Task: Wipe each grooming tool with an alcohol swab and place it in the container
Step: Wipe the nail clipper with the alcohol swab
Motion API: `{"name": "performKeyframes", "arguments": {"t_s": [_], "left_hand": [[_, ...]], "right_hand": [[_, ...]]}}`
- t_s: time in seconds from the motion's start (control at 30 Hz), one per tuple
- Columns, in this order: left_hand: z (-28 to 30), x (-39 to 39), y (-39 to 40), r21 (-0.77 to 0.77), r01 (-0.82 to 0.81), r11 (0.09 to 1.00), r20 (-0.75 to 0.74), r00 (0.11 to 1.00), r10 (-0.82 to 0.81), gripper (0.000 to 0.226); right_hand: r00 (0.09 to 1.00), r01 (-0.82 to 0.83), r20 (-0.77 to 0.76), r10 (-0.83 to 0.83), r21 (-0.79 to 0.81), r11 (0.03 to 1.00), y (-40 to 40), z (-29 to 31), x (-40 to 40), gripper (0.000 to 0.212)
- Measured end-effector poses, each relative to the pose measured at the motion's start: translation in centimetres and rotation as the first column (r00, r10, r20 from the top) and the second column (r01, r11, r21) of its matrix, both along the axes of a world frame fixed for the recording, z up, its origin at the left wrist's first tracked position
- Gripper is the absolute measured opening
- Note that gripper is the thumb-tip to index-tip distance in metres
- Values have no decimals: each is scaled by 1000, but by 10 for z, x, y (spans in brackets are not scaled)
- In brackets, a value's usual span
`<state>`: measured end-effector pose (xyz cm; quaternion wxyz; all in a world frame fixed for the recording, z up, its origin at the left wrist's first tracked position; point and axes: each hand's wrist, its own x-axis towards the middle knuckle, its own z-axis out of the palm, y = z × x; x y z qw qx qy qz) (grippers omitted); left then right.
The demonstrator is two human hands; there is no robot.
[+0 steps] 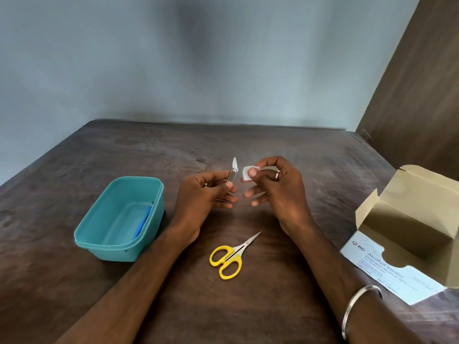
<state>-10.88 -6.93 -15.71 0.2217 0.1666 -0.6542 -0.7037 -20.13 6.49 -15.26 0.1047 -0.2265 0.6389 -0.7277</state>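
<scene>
I have the nail clipper (233,173) up off the tabletop (285,150), pinched in my left hand (203,194), its file blade swung out and pointing up and away from me. My right hand (275,184) pinches the small white alcohol swab (248,173) between thumb and forefinger, just beside the clipper, not touching it as far as I can tell. Both hands hover close together, mid-tabletop. Step in hand, as I read it: wiping the clipper, swab about to meet metal. Next move calls for bringing the swab onto the file blade and body, rubbing along the length, then carrying the clipper left to the teal container (119,217) and dropping it in. The container sits just left of my left hand and already holds a blue tool (142,220) lying against its right wall; I can't tell what kind. The yellow-handled scissors (229,256) lie shut on the tabletop, near me, between my forearms, probably still to be wiped. The open alcohol swab box (407,244) sits well to the right.
</scene>
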Motion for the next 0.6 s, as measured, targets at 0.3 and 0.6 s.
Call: {"name": "performKeyframes", "arguments": {"t_s": [0.3,0.6], "left_hand": [[-1,3,9,-241,-30,970,-35,999,22,18],[-1,3,9,-269,-32,962,-44,999,21,16]], "right_hand": [[978,108,-178,-111,-27,994,-4,-3,-2,18],[958,116,-277,-78,122,986,-3,-1,1,20]]}}
